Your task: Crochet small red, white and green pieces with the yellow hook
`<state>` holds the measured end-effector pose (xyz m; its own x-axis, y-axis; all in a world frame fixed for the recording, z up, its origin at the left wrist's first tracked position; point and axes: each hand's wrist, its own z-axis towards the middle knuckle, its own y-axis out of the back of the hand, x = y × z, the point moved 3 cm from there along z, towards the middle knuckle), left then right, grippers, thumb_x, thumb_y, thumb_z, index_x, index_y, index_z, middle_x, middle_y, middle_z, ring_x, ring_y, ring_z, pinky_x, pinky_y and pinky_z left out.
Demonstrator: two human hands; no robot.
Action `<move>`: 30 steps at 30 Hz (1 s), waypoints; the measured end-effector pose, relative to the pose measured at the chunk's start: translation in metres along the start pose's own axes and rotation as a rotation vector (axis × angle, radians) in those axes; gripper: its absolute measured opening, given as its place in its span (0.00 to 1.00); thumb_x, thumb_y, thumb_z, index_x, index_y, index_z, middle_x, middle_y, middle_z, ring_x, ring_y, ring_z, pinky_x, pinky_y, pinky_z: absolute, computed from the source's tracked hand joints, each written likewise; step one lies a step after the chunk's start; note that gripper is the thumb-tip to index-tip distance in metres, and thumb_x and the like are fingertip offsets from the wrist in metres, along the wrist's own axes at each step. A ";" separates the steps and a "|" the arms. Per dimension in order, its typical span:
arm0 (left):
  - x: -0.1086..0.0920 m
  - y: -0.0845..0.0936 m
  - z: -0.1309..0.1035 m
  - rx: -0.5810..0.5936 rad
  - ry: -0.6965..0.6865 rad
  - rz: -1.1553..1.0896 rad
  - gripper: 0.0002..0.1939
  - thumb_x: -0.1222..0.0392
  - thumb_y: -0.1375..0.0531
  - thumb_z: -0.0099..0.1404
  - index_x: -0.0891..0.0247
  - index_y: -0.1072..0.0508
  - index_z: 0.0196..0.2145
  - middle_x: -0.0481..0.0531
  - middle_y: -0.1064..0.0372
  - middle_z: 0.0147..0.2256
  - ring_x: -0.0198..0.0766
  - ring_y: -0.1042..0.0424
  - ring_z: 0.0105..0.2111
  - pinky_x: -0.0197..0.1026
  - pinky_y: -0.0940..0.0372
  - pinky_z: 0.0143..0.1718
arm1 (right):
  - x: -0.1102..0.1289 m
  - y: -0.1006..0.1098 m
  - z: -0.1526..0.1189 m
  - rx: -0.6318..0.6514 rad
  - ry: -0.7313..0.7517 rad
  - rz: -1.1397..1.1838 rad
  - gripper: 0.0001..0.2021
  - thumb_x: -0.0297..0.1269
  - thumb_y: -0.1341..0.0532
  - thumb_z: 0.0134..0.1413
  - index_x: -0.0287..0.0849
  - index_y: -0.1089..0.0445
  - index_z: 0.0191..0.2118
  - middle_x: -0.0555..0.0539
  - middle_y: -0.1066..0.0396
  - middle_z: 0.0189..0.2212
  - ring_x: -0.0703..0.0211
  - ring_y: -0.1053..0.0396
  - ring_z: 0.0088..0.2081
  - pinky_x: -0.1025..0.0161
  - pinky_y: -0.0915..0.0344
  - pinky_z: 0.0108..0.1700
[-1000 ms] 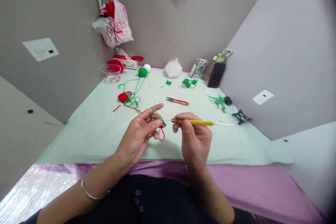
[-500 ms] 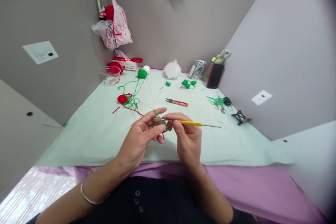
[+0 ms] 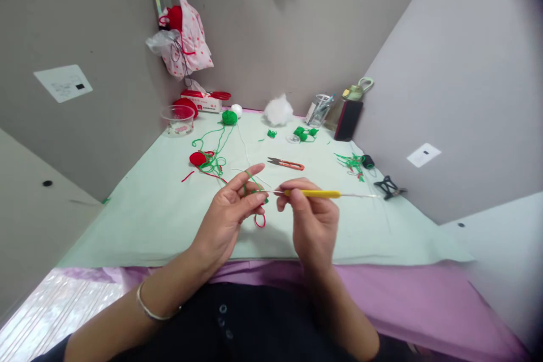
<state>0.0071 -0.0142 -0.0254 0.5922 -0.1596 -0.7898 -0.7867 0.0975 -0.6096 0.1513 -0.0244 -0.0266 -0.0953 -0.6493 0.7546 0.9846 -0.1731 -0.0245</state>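
Observation:
My left hand (image 3: 229,209) pinches a small piece of green crochet work (image 3: 266,200), and green yarn runs around its raised index finger. A loop of red yarn (image 3: 259,221) hangs below those fingertips. My right hand (image 3: 311,220) grips a crochet hook by its yellow handle (image 3: 320,194). The hook's thin metal tip reaches left to the green yarn at my left fingers; whether it sits inside a loop is too small to tell. Behind the hands, a red yarn ball (image 3: 197,159) lies by tangled green yarn, with a green yarn ball (image 3: 229,117) farther back.
Orange-handled snips (image 3: 285,164) lie beyond the hands. White stuffing (image 3: 279,110), green crocheted pieces (image 3: 305,134), a clear cup of tools (image 3: 319,111) and a dark phone (image 3: 348,120) stand or lie behind. A clear tub (image 3: 177,120) is back left, a black stand (image 3: 389,188) right.
My right hand has moved right with the hook, leaving a gap between the hands. The red loop now hangs in plain sight under my left hand.

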 end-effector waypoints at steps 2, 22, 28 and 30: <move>0.004 -0.002 -0.001 0.005 -0.004 -0.013 0.27 0.65 0.26 0.58 0.57 0.19 0.56 0.45 0.28 0.32 0.29 0.31 0.32 0.30 0.32 0.36 | 0.000 -0.004 -0.003 0.015 0.154 -0.169 0.11 0.29 0.37 0.66 0.50 0.19 0.46 0.46 0.22 0.39 0.57 0.24 0.38 0.57 0.25 0.40; 0.004 0.002 0.001 0.020 0.040 -0.018 0.18 0.59 0.25 0.57 0.60 0.15 0.46 0.50 0.21 0.35 0.35 0.27 0.38 0.37 0.33 0.45 | 0.006 -0.011 -0.008 0.021 0.356 -0.352 0.15 0.27 0.36 0.65 0.54 0.20 0.50 0.45 0.20 0.45 0.52 0.22 0.45 0.54 0.23 0.43; 0.001 0.005 0.001 0.036 0.149 -0.056 0.16 0.63 0.26 0.59 0.60 0.15 0.46 0.48 0.23 0.35 0.29 0.28 0.33 0.32 0.33 0.39 | 0.006 0.000 0.003 -0.046 0.038 0.009 0.09 0.30 0.38 0.67 0.48 0.20 0.44 0.47 0.22 0.37 0.61 0.25 0.32 0.59 0.26 0.36; -0.003 0.004 0.000 0.031 0.086 -0.033 0.19 0.64 0.25 0.57 0.59 0.15 0.48 0.46 0.25 0.32 0.29 0.29 0.33 0.32 0.33 0.42 | 0.004 0.001 0.009 -0.060 -0.141 0.247 0.07 0.35 0.36 0.66 0.45 0.20 0.39 0.48 0.24 0.34 0.64 0.29 0.27 0.62 0.28 0.32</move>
<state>0.0022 -0.0132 -0.0254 0.5993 -0.2468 -0.7615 -0.7607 0.1209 -0.6378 0.1527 -0.0204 -0.0179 0.1719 -0.5689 0.8043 0.9647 -0.0683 -0.2545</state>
